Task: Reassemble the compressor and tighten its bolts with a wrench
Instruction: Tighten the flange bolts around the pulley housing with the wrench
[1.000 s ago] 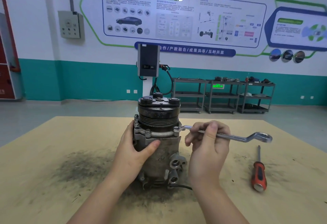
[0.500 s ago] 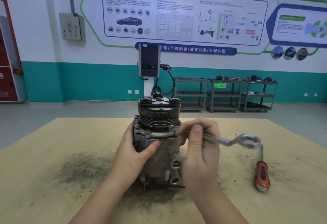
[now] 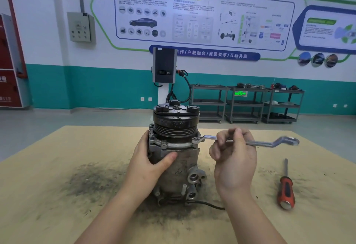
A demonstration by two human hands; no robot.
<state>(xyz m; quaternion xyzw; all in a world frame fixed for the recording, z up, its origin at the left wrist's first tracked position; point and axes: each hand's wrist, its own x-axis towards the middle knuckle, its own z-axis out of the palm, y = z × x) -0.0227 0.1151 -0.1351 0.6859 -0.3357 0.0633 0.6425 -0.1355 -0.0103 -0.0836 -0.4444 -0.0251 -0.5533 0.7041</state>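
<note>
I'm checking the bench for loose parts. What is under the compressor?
The compressor stands on a dark sooty patch of the table; a black cable trails out. Anything directly beneath it is hidden.

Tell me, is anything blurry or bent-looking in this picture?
Head view: the wrench's far end smears with motion blur; the compressor and screwdriver look sharp; the wide lens bows the wall poster outward.
</note>
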